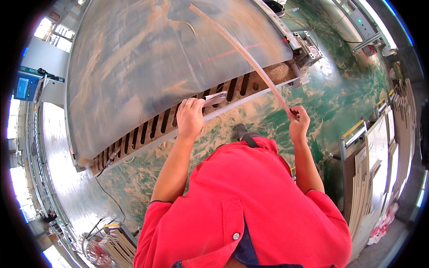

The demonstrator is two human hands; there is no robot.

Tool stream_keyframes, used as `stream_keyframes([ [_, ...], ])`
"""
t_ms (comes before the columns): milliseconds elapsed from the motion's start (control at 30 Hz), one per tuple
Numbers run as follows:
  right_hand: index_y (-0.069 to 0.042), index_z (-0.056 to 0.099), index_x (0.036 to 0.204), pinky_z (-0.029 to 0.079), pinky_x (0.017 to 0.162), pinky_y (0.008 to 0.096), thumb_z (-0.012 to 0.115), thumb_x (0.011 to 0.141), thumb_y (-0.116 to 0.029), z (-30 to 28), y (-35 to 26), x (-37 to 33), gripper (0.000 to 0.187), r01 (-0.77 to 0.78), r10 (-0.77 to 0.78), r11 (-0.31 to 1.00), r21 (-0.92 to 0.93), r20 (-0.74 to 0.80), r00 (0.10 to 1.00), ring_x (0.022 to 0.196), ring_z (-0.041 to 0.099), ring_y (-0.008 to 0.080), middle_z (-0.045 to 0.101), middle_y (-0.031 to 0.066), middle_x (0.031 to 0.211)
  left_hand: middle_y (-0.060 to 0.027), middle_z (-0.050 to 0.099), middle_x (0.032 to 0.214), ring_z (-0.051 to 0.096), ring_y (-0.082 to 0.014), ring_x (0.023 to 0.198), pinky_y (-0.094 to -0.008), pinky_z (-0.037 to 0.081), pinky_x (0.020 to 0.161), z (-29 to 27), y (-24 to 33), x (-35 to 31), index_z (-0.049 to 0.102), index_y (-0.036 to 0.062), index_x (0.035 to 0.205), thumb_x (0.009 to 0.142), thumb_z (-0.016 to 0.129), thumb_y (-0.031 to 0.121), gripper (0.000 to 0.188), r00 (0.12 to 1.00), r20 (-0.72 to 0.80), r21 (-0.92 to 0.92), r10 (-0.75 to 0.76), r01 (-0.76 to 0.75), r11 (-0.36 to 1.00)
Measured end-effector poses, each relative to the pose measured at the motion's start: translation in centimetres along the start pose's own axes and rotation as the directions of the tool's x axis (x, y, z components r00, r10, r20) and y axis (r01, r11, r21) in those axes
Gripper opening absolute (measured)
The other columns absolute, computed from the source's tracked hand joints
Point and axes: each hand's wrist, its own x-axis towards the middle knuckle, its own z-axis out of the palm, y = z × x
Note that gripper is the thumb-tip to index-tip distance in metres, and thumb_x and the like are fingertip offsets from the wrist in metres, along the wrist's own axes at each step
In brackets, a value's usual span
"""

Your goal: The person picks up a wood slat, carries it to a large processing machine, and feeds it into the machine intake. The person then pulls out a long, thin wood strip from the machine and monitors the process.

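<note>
My right hand (298,121) is closed around the near end of a long thin wooden strip (243,52). The strip slants up and to the left over a wide grey belt-like surface (134,67) streaked with sawdust. My left hand (190,118) is at the near edge of that surface, fingers curled. A small pale flat piece (216,98) with a rounded end sticks out from its fingers to the right, above a slotted ledge (154,126). Its exact kind cannot be made out. A thin curved sliver (190,26) lies on the far part of the grey surface.
A motor unit (310,50) juts out at the machine's right corner. Boards (375,152) lean on a rack at the right. A fan (96,251) and stacked strips (118,243) are at lower left, with a cable (111,196) nearby. Sawdust covers the green floor (330,111).
</note>
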Motion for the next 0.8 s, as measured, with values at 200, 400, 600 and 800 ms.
stream_keyframes([
  [200,0.0,0.059,0.083,0.044,0.059,0.0243,0.065,0.072,0.008,0.7,-1.2,0.1,0.015,0.023,-0.023,1.0,0.003,0.002,1.0,0.062,0.053,0.0122,0.057,0.0054,0.07,-0.0079,0.06,0.086,0.057,-0.0284,0.08,-0.038,0.046,0.071,-0.9,-0.8,-0.4,0.06,0.0053,0.085,0.079,0.059,0.006,0.006,0.998,-0.049,-0.029,-0.05,0.048,0.998],
  [400,-0.001,0.059,0.082,0.043,0.06,0.0248,0.063,0.072,0.008,1.4,-1.5,0.7,0.014,0.08,-0.08,0.996,-0.025,0.018,0.997,0.062,0.052,0.0125,0.057,0.0053,0.071,-0.0078,0.061,0.084,0.058,-0.0225,0.073,-0.0312,0.046,0.067,-2.1,-1.6,-2.0,0.062,0.0035,0.089,0.079,0.061,0.005,0.01,0.937,-0.099,-0.249,-0.334,0.302,0.92],
  [600,-0.002,0.06,0.083,0.042,0.059,0.0239,0.062,0.073,0.008,2.4,-2.3,1.2,0.014,0.129,-0.128,0.99,-0.047,0.035,0.991,0.062,0.05,0.0108,0.058,0.0042,0.07,0.0021,0.058,0.082,0.051,-0.0053,0.067,-0.0219,0.041,0.058,-4.1,-3.6,-2.3,0.062,-0.0006,0.096,0.082,0.064,0.006,0.016,0.585,0.243,-0.739,-0.774,0.628,0.243],
  [800,-0.002,0.06,0.083,0.041,0.059,0.0235,0.062,0.074,0.007,2.7,-2.4,1.3,0.013,0.121,-0.119,0.992,-0.038,0.034,0.992,0.062,0.05,0.0101,0.058,0.0036,0.07,0.0027,0.058,0.081,0.049,-0.0044,0.066,-0.0197,0.038,0.058,-6.0,-3.8,-0.9,0.061,0.0035,0.096,0.082,0.065,0.007,0.015,0.54,0.322,-0.82,-0.778,0.57,0.056],
])
